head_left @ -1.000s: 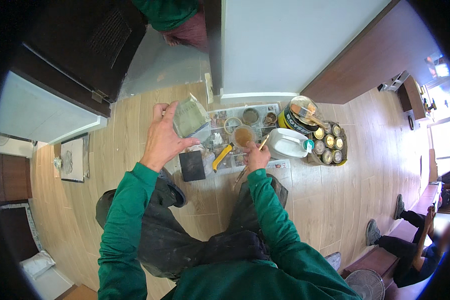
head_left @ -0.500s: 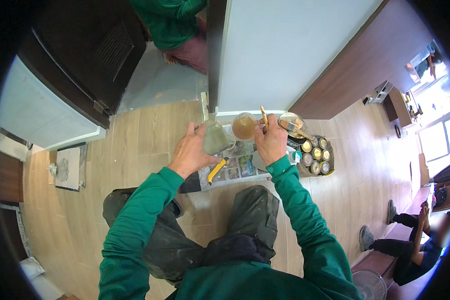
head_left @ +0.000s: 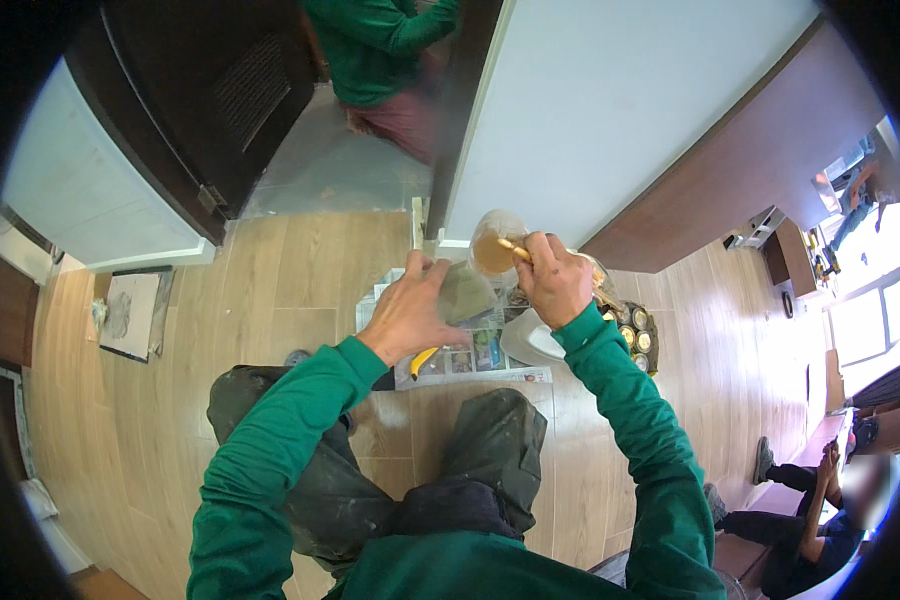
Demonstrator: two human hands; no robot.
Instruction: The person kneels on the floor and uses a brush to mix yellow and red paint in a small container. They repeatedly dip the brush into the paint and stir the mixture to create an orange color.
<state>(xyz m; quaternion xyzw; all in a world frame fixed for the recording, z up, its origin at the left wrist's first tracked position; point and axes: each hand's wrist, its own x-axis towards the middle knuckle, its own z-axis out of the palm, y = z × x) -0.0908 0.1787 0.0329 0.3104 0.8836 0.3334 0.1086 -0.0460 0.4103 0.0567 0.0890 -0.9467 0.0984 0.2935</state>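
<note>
My left hand (head_left: 407, 312) is curved around the side of a clear container (head_left: 465, 296) with a dull greenish look. In my right hand (head_left: 558, 283) are a thin brush with a wooden handle (head_left: 511, 247) and, apparently, the rim of a clear plastic cup (head_left: 498, 222). The cup leans over beside the container, and tan liquid (head_left: 493, 256) lies in its lower part. Below the left hand, a yellow utility knife (head_left: 423, 361) rests on spread newspaper (head_left: 487, 350). A white plastic bottle (head_left: 530, 338) lies near my right wrist. My right hand partly hides a dish behind it.
Several small jars (head_left: 641, 340) stand in a box to the right. A white wall (head_left: 610, 110) rises just beyond the newspaper. A person in green (head_left: 380, 60) is in the doorway; another person (head_left: 810, 520) sits at the right. A board (head_left: 130, 312) lies on the floor at left.
The cup has been tipped over toward the container, its liquid shifted to one side. The brush handle has swung from upright to slanting left. The view has shifted slightly.
</note>
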